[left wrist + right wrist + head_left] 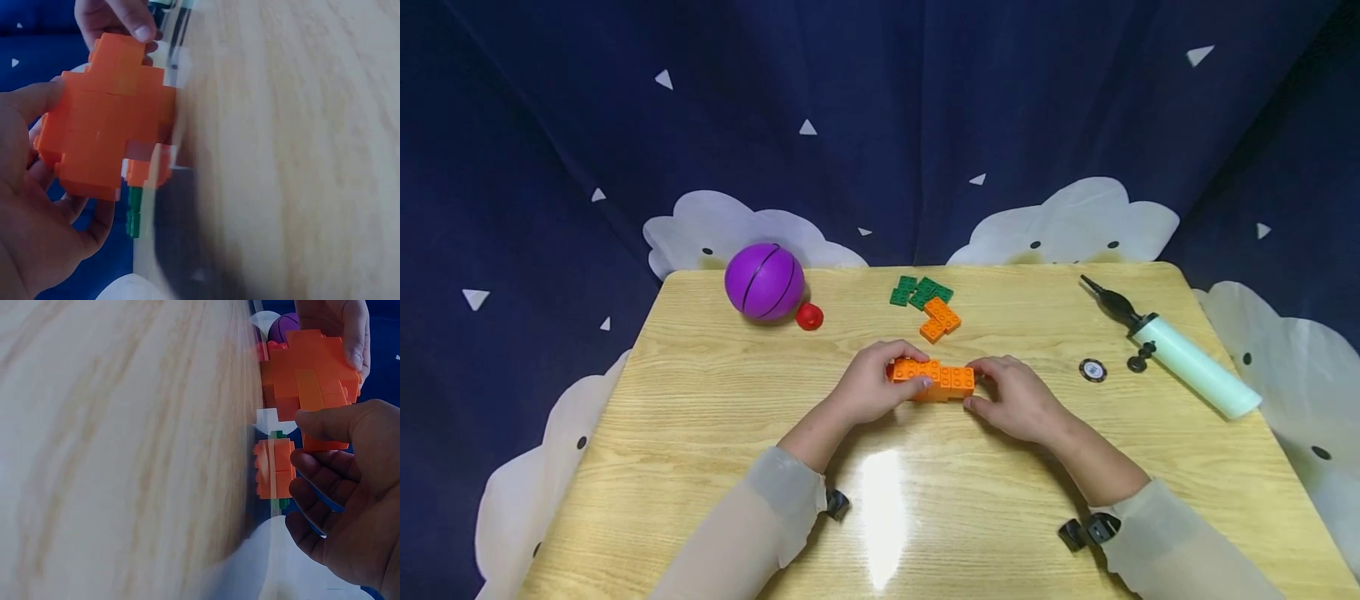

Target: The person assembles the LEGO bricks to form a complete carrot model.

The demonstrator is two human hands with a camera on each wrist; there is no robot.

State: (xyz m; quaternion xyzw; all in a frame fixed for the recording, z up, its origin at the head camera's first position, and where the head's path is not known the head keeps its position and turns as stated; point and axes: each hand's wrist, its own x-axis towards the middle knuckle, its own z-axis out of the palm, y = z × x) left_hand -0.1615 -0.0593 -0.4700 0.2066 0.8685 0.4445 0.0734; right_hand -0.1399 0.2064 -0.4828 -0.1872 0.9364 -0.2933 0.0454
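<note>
While both hands are on it, the orange brick assembly [932, 379] sits near the middle of the wooden table [700, 433], and everything else is easiest to place off that build. The left hand [871, 387] grips its left end, fingers curled over the top and thumb on the near side; the right hand [1018, 402] pinches the right end, thumb near side, fingers wrapped behind. In the left wrist view the thumb and fingers clearly clamp the block cluster [106, 134] from opposite sides.

Handling guess — hard plastic, light, stiff, not fragile as such, but the stud joints could pop apart if it's twisted or bent in the middle. I'd hold it by the flat side faces at each end, squeezing along the joints rather than across them. Smooth sides, so a bit slippery.

Just behind the build lie loose orange bricks [941, 318], and behind those green bricks [920, 292]. Far back and left of it: a purple ball [764, 282] with a small red cap [809, 317] beside it. Off to the right — a small round black disc [1092, 370] and a hand pump [1180, 354].
</note>
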